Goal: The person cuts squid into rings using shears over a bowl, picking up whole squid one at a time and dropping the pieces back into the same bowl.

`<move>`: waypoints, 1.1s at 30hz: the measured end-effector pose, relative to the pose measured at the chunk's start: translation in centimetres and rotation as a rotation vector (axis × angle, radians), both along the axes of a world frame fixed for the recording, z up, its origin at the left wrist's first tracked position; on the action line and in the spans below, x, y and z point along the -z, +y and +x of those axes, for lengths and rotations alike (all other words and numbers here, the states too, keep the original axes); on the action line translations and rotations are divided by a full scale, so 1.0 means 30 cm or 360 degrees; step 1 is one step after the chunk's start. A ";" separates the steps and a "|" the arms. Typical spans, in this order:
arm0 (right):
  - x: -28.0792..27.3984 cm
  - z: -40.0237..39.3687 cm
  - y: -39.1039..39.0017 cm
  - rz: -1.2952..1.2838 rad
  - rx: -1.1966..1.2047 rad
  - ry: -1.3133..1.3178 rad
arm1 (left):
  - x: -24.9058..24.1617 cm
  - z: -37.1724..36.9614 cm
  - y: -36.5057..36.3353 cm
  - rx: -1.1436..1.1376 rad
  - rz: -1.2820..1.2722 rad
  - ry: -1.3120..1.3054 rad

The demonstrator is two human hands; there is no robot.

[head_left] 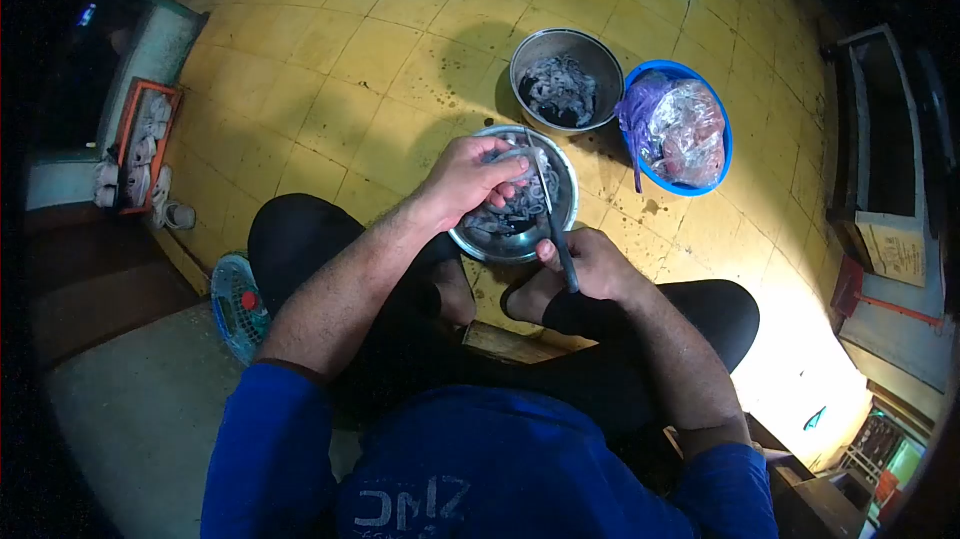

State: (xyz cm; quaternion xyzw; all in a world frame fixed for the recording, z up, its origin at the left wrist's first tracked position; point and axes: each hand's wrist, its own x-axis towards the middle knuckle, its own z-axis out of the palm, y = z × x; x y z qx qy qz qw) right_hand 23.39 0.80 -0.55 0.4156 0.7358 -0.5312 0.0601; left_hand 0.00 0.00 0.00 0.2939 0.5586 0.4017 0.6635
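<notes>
My left hand [472, 182] is closed, pinching a pale, translucent grey piece of squid [519, 155] above the metal bowl [571, 201]. My right hand [592, 266] grips the black handle of a knife [562, 249]. Its blade points up and away, crossing over the bowl, with the upper part right at the squid by my left fingertips. Cut grey squid strips [527, 205] lie in dark liquid in the bowl, partly covered by my left hand. The bowl sits on the floor between my feet.
Behind the bowl stands a dark pot [517, 66] with more grey squid pieces [562, 89]. To its right, a blue basin [729, 139] holds purple and clear plastic bags [685, 129]. A green basket [232, 311] is beside my left knee. Shoes fill an orange rack [128, 144] at left.
</notes>
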 end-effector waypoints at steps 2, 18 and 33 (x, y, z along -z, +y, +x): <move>-0.020 0.000 0.002 -0.0010 -0.0072 -0.0109 | 0.002 -0.004 0.004 -0.0018 -0.0009 0.0042; 0.023 0.007 -0.008 -0.0383 -0.0075 -0.0218 | 0.049 -0.007 -0.005 0.0202 -0.0235 -0.0044; 0.007 0.006 0.014 -0.0279 0.0118 -0.0278 | 0.066 -0.023 0.000 0.0065 -0.0167 -0.0156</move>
